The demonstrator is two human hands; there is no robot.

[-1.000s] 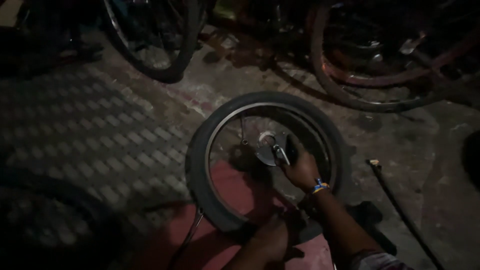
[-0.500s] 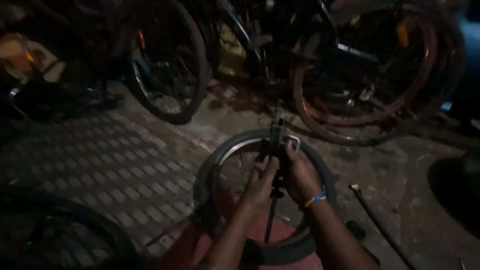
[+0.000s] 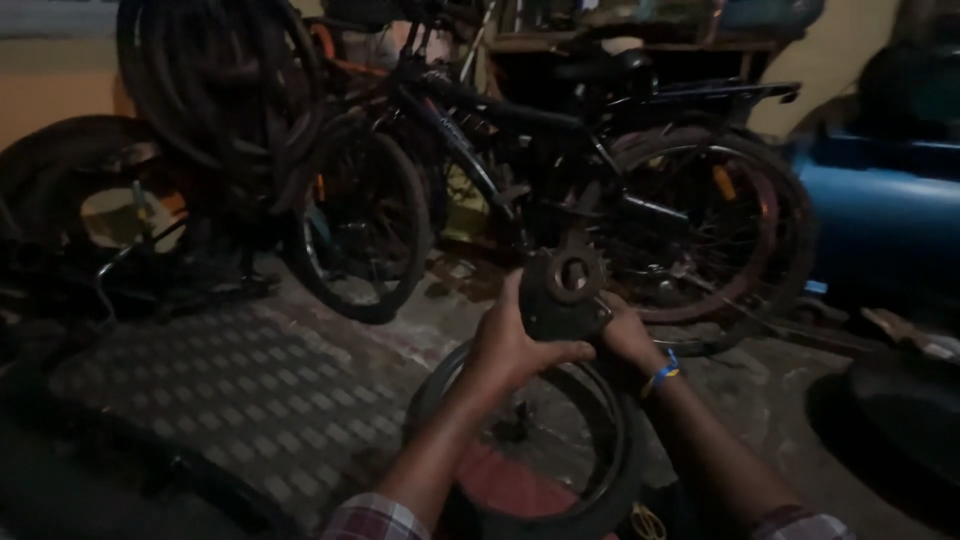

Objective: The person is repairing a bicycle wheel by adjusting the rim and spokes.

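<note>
A dark toothed sprocket (image 3: 562, 292) is held up above the bicycle wheel (image 3: 530, 450) that lies flat on the ground, and it is gripped from both sides: the left hand (image 3: 512, 345) is wrapped around its left edge with the thumb laid across the lower face, and the right hand (image 3: 625, 335) is closed on its right edge, a blue and yellow band being worn at that wrist. A slip is judged possible, since the part looks greasy and heavy and only its rim is pinched; if released, it would drop onto the spokes or rim of the wheel directly below. Skin could also be nicked by the teeth pressed against the palms. Much is lost to the dim light: the far side of the sprocket, the fingertips behind it, and the hub of the wheel cannot be made out. The black bicycle (image 3: 600, 170) behind the wheel is partly merged with shadow, and the near rim of the wheel is cut off by the forearms.
</note>
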